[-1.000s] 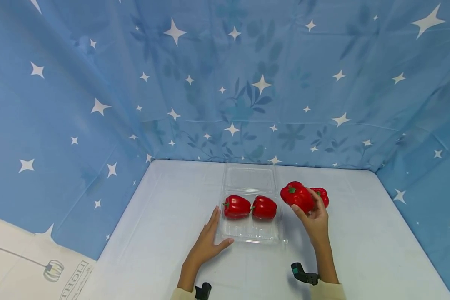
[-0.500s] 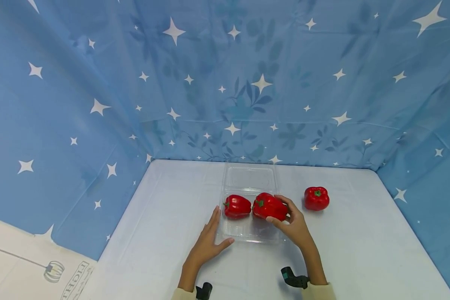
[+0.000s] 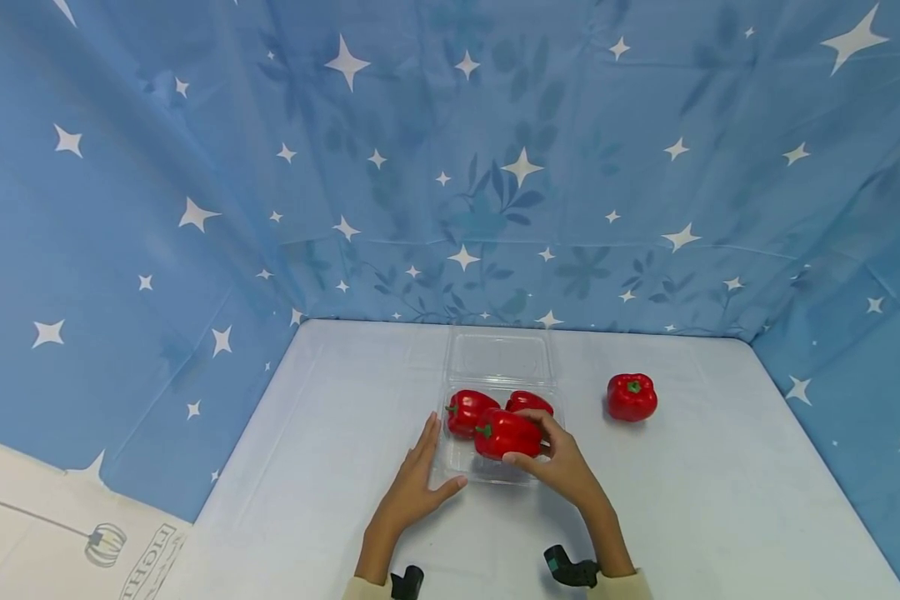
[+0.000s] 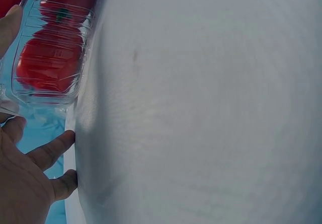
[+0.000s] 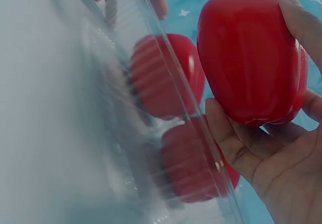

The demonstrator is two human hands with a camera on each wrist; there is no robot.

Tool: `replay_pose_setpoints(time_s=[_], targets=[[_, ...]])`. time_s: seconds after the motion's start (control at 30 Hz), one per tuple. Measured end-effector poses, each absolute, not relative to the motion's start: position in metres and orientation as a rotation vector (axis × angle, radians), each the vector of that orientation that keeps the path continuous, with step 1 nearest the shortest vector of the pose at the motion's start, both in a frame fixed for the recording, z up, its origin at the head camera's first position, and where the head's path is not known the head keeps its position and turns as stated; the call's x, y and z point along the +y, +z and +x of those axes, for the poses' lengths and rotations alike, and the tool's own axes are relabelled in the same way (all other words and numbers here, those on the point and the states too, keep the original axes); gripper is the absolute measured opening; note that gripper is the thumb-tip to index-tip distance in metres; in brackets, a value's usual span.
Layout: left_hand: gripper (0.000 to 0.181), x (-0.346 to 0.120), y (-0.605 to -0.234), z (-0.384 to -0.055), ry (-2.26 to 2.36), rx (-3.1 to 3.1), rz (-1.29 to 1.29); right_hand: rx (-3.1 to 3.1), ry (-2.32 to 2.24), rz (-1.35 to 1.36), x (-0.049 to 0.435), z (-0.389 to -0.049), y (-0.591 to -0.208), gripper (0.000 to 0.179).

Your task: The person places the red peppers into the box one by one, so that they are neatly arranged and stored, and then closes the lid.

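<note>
My right hand (image 3: 558, 462) grips a red bell pepper (image 3: 507, 435) over the front half of a clear plastic clamshell box (image 3: 487, 473). In the right wrist view thumb and fingers wrap that held pepper (image 5: 251, 58), its wide side toward the camera. Two more red peppers lie side by side in the box's back half: a left pepper (image 3: 468, 410) and a right pepper (image 3: 528, 402), partly hidden by the held one. Along the box's left side rests my left hand (image 3: 412, 492), fingers straight and thumb spread; its fingertips are right at the wall in the left wrist view.
Another red bell pepper (image 3: 632, 397) stands on the white tabletop (image 3: 720, 467) to the right of the box. The box's clear lid (image 3: 499, 357) lies folded open toward the back. Behind the table hangs a blue star-patterned curtain (image 3: 420, 125).
My right hand has carried the gripped pepper leftward from beside the box to over its front half, uncovering the pepper at the right. The left hand has stayed in place.
</note>
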State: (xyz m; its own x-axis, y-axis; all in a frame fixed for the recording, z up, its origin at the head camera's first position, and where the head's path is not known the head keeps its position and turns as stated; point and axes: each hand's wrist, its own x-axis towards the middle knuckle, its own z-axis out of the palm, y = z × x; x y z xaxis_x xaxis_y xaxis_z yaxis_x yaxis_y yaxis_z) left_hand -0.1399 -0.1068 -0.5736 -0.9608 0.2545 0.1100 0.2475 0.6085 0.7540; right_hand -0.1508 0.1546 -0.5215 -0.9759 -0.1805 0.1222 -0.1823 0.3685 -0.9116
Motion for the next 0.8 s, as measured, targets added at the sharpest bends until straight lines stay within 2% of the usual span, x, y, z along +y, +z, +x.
replay_pose_setpoints(time_s=[0.8], targets=[[0.099,-0.107,-0.573,-0.141,1.286,2.807,0.421,-2.653,1.667,0.323,0.121,-0.148,-0.532,0.067]])
